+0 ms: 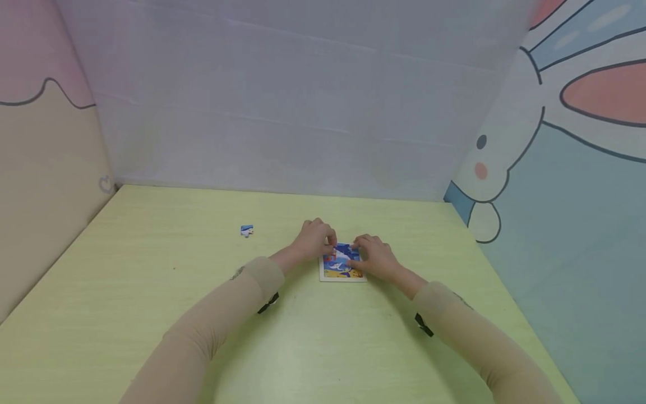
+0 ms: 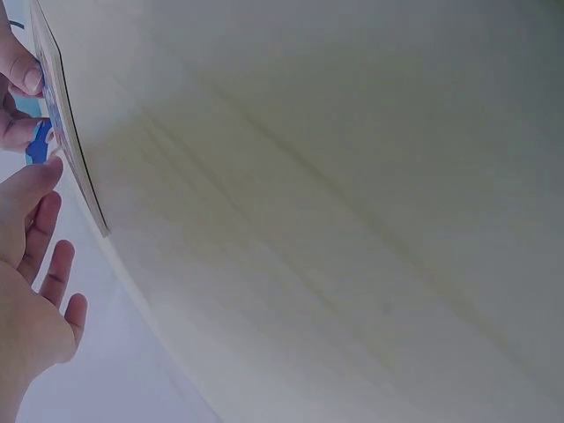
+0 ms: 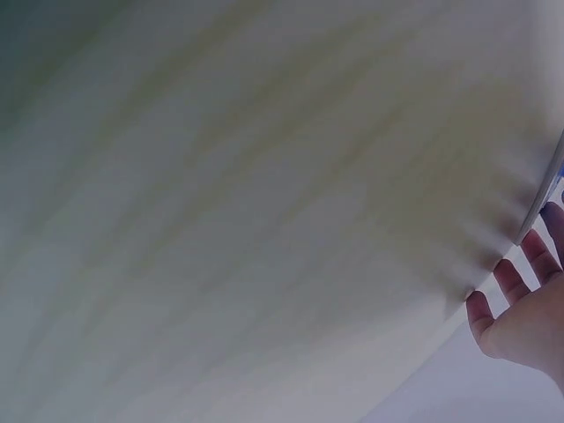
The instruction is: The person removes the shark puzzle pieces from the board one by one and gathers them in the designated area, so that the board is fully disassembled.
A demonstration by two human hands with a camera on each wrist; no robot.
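A small jigsaw puzzle [image 1: 343,274] with a blue sea picture and a pale frame lies on the table. My left hand [image 1: 314,240] is at its upper left, pinching a blue-and-white puzzle piece [image 2: 40,141] that stands tilted off the board in the left wrist view. My right hand [image 1: 379,258] rests over the puzzle's right side, thumb on the picture and fingers spread near the upper right edge. In the right wrist view its fingertips [image 3: 511,280] lie along the board's edge. The hands partly hide the puzzle's upper part.
Another puzzle piece [image 1: 247,230], blue and white, lies loose on the pale yellow-green table [image 1: 202,247], left of the puzzle. A white cloth wall [image 1: 303,112] rises behind the table. A wall with a painted rabbit [image 1: 504,146] stands along the right.
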